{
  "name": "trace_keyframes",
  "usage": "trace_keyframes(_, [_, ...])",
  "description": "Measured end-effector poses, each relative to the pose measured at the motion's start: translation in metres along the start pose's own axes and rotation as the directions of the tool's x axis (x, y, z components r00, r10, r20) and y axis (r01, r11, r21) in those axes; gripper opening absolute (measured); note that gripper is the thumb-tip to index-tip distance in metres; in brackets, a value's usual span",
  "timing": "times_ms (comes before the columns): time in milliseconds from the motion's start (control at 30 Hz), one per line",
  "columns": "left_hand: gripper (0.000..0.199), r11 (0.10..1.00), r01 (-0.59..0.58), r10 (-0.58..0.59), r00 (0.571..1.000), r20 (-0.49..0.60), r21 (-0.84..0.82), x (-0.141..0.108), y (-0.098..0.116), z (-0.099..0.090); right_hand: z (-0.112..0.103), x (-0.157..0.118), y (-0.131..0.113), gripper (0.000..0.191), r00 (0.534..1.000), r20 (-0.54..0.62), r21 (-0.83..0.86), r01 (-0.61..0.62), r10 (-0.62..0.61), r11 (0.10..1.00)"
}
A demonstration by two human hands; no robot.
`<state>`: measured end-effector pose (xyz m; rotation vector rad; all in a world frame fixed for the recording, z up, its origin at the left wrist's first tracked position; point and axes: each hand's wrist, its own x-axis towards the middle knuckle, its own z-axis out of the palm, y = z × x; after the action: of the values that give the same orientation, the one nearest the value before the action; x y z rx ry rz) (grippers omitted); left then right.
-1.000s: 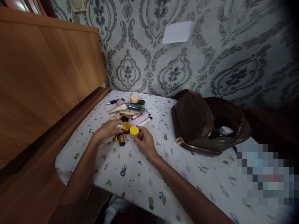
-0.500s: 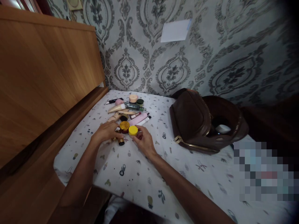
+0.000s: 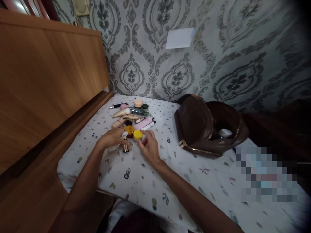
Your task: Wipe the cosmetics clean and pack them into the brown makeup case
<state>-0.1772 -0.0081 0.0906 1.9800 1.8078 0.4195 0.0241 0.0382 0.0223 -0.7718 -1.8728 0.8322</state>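
Head view, and I'm watching two bare hands at work low over the white printed tabletop (image 3: 145,171). Over on the right side, my right hand (image 3: 151,147) has its thumb and forefinger clamped on the small jar with a bright yellow lid (image 3: 137,134). That one sits just beside the amber jar with a dark red base (image 3: 129,130). My left hand (image 3: 113,138) is at the small gold and black bottle with a white top (image 3: 125,148), its fingers bent around the upper part and thumb across it; from here I cannot tell whether they grip.

Beyond the hands there's a loose cluster: a pink tube (image 3: 143,123) with a slim white tube (image 3: 148,126) alongside, a clear dark-green bottle (image 3: 138,111), a cream tube with a white cap (image 3: 121,112), and a round pink sponge (image 3: 124,106). At the back, a round peach jar (image 3: 138,103) sits near a dark-green-lidded jar (image 3: 145,107). Well apart, to the right, the brown leather bag (image 3: 194,121) gapes open, a white object (image 3: 225,133) showing inside.
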Motion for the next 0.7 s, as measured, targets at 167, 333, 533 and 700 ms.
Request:
trace_keyframes(167, [0.032, 0.984, -0.149, 0.147, 0.989, -0.028, -0.103, -0.007, 0.010, -0.004, 0.002, -0.011, -0.011, 0.028, 0.988, 0.147, 0.031, 0.033, -0.037, 0.999])
trace_keyframes(333, [0.029, 0.976, -0.176, 0.170, 0.984, -0.059, -0.125, -0.013, 0.030, 0.005, -0.002, -0.016, -0.017, 0.027, 0.958, 0.281, 0.138, -0.093, 0.051, 0.986])
trace_keyframes(533, [0.034, 0.974, -0.163, 0.127, 0.968, -0.218, -0.157, -0.002, 0.064, 0.016, -0.024, -0.020, -0.015, 0.031, 0.943, 0.300, 0.293, -0.238, 0.147, 0.926])
trace_keyframes(700, [0.042, 0.951, -0.275, 0.210, 0.911, -0.354, -0.143, 0.010, 0.097, 0.034, -0.043, -0.029, -0.013, 0.030, 0.942, 0.220, 0.252, -0.307, 0.254, 0.918])
